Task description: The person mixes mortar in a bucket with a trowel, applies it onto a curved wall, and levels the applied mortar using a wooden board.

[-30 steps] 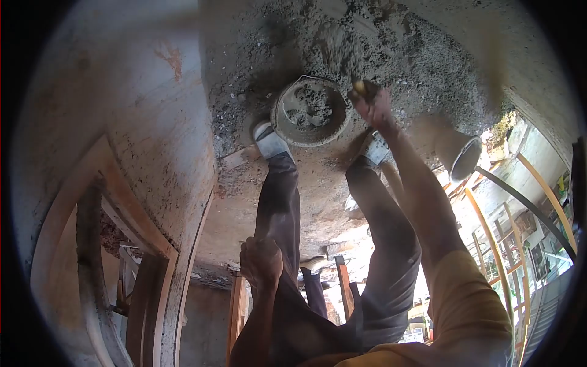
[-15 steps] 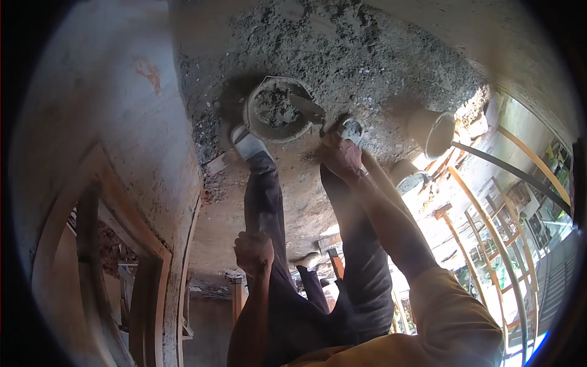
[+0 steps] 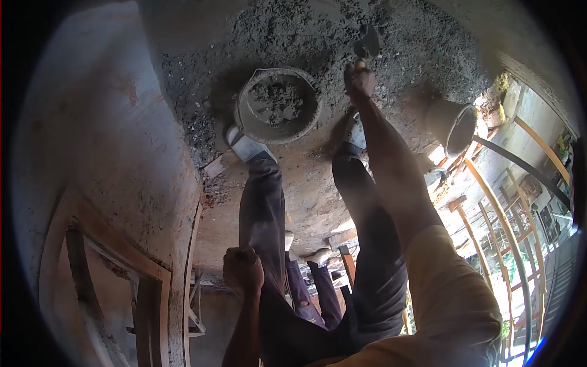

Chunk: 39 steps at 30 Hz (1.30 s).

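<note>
My right hand (image 3: 359, 82) is closed round the handle of a trowel (image 3: 367, 43), whose blade lies at the grey mortar (image 3: 293, 30) spread over the floor. A round bucket (image 3: 315, 116) with mortar inside stands by my shoes, left of that hand. My left hand (image 3: 243, 269) is a fist near my left knee, wrapped round something dark that I cannot make out.
A second bucket (image 3: 455, 125) lies tilted at the right, near curved wooden poles (image 3: 498, 223). A plastered wall (image 3: 116, 122) and a wooden frame (image 3: 122, 244) rise on the left. Another person's legs (image 3: 315, 293) show behind mine.
The trowel was over the mortar, then at the bucket's right rim, and is now back on the mortar further up. My left hand stays closed near the knee. The view has shifted a little.
</note>
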Each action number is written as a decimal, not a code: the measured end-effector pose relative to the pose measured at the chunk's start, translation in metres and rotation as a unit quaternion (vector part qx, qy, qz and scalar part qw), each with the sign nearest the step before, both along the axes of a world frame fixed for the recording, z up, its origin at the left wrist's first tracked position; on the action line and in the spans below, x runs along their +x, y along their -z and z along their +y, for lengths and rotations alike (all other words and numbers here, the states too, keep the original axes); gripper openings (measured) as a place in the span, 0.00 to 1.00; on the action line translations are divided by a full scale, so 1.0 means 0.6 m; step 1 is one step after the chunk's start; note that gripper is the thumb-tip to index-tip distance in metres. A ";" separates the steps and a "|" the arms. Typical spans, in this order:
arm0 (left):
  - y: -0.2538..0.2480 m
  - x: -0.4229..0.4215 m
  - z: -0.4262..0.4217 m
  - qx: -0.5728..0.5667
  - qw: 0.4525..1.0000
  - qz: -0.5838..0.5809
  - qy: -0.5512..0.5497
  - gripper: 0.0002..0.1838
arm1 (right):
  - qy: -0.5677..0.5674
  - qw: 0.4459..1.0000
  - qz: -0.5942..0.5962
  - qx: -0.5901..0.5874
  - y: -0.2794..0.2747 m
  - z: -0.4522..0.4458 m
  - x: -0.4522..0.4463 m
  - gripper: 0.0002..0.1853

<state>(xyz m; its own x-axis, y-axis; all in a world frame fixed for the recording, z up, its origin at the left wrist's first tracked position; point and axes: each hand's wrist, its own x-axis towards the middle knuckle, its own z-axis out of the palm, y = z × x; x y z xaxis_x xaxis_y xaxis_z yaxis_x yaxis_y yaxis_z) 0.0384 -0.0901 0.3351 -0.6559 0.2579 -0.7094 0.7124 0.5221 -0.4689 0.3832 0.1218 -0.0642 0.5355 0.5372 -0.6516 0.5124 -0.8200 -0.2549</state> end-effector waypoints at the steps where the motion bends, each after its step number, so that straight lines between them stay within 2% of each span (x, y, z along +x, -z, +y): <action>1: 0.004 -0.006 -0.011 0.013 1.000 -0.004 0.005 0.18 | -0.139 0.988 -0.047 0.039 -0.007 0.015 -0.046 0.29; 2: 0.004 -0.009 -0.018 0.026 1.000 -0.010 0.010 0.18 | -0.210 0.976 -0.019 0.054 0.013 0.019 -0.073 0.27; 3: -0.002 -0.008 -0.018 0.027 0.999 -0.010 0.020 0.18 | -0.278 0.958 0.054 0.041 -0.060 0.049 -0.098 0.26; 6: -0.005 0.003 0.004 0.051 0.998 -0.006 0.033 0.18 | -0.184 0.976 -0.005 0.115 -0.045 0.072 -0.092 0.27; 7: -0.009 0.004 0.014 0.056 0.998 -0.001 0.032 0.19 | -0.084 0.995 -0.042 0.039 -0.043 0.102 -0.065 0.27; 8: -0.010 0.002 0.023 0.061 0.998 0.007 0.033 0.19 | -0.130 0.989 -0.072 0.021 -0.043 0.134 -0.023 0.28; 9: -0.010 0.000 0.029 0.060 0.998 0.010 0.029 0.19 | -0.095 0.991 -0.090 0.040 -0.020 0.155 0.026 0.29; 10: -0.010 -0.002 0.031 0.057 0.998 0.013 0.024 0.19 | -0.072 0.991 -0.109 0.012 -0.012 0.189 0.067 0.29; 12: -0.001 -0.008 0.030 0.056 0.998 0.022 0.029 0.19 | -0.151 0.981 -0.117 0.004 0.060 0.221 0.123 0.25; 14: 0.002 -0.002 0.024 0.059 0.997 0.021 0.048 0.19 | -0.148 0.984 -0.103 -0.015 -0.054 0.270 0.040 0.23; 16: -0.004 0.013 0.042 0.037 0.999 0.013 0.025 0.20 | -0.238 0.970 -0.046 -0.032 -0.071 0.254 -0.006 0.22; 18: -0.009 0.014 0.055 0.032 0.999 0.018 0.022 0.20 | -0.335 0.941 -0.035 0.045 -0.073 0.229 -0.045 0.22; 21: -0.015 0.013 0.051 0.042 0.999 0.015 0.023 0.20 | -0.276 0.959 -0.057 0.027 -0.079 0.217 -0.060 0.22; 22: -0.014 0.003 0.054 0.056 0.998 0.014 0.016 0.20 | -0.156 0.986 -0.051 -0.002 -0.071 0.229 -0.031 0.22; 23: -0.011 0.001 0.052 0.066 0.998 0.007 0.008 0.20 | -0.128 0.988 -0.085 -0.020 -0.042 0.237 -0.001 0.22; 24: -0.006 0.001 0.051 0.055 0.998 0.013 0.004 0.20 | -0.156 0.981 -0.111 -0.004 -0.065 0.248 0.013 0.22; 25: -0.005 0.002 0.052 0.041 0.999 0.018 0.000 0.21 | -0.089 0.987 -0.134 -0.018 -0.071 0.264 0.016 0.21; 28: 0.003 0.003 0.052 0.037 0.999 0.012 -0.010 0.21 | -0.143 0.984 -0.108 -0.022 -0.034 0.286 -0.041 0.19; 30: -0.013 0.006 0.044 0.029 0.999 0.016 -0.004 0.20 | -0.242 0.963 -0.118 0.015 0.001 0.255 -0.101 0.18; 32: -0.008 0.001 0.045 0.038 0.999 0.033 0.012 0.18 | -0.267 0.957 -0.060 0.096 -0.030 0.217 -0.137 0.19; 34: -0.006 -0.005 0.053 0.053 0.998 0.026 0.004 0.19 | -0.322 0.942 -0.052 0.077 -0.037 0.204 -0.134 0.20; 37: -0.015 -0.015 0.053 0.053 0.998 0.004 -0.014 0.21 | -0.232 0.971 -0.057 0.023 -0.066 0.194 -0.082 0.21; 38: -0.015 -0.019 0.054 0.054 0.998 0.002 -0.022 0.21 | -0.281 0.949 -0.071 0.121 -0.003 0.180 -0.035 0.24; 39: -0.020 -0.025 0.053 0.052 0.998 0.009 -0.016 0.21 | -0.167 0.983 0.020 0.076 -0.003 0.179 -0.032 0.25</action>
<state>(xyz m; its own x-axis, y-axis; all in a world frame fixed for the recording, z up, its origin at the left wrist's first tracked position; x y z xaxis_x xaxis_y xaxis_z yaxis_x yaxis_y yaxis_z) 0.0235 -0.0581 0.3472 -0.6773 0.3092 -0.6676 0.6868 0.5911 -0.4229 0.3640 0.2290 -0.0626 0.2871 0.7719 -0.5672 0.7339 -0.5578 -0.3877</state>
